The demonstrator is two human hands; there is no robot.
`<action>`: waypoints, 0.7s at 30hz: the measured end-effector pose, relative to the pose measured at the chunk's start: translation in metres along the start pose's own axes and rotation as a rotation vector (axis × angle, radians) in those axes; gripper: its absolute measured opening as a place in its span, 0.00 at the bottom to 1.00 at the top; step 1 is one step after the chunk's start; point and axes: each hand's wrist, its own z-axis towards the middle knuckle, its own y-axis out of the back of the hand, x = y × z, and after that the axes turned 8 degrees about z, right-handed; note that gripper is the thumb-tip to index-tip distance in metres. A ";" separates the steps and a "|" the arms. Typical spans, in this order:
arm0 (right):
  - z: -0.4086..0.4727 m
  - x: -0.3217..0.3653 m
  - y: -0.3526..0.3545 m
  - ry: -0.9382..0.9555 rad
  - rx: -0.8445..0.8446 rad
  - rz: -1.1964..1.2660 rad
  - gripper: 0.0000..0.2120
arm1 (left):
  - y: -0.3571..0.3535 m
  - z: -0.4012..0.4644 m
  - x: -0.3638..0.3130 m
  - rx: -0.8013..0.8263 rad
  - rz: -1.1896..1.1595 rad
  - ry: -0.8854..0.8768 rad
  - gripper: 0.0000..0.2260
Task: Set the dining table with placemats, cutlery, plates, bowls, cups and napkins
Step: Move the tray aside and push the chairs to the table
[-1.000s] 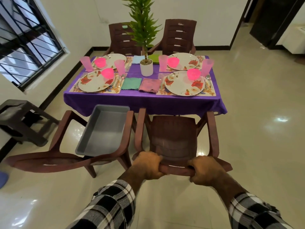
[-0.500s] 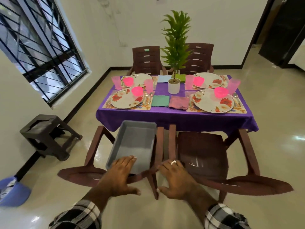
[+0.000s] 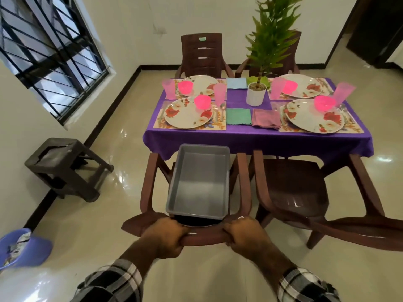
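Hands: we are gripping the top rail of the left chair (image 3: 194, 235), left hand (image 3: 163, 236) and right hand (image 3: 244, 234) both clamped on it, apart.
Tray: an empty grey tray (image 3: 199, 182) is sitting on that chair's seat.
Desk (image 3: 257, 140): four place settings are lying ready; plates (image 3: 188, 116), pink bowls, cups, napkins (image 3: 238, 116).
Handling: we are judging the plastic chair light and stiff; the loose tray may be sliding if tipped.
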 end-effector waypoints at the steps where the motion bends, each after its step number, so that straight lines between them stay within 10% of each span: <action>1: 0.000 -0.002 0.000 -0.007 -0.020 -0.008 0.16 | 0.004 0.003 0.001 0.019 0.010 -0.018 0.18; 21: 0.006 -0.012 0.011 -0.011 0.026 0.049 0.17 | 0.001 0.020 -0.004 0.018 -0.056 0.047 0.22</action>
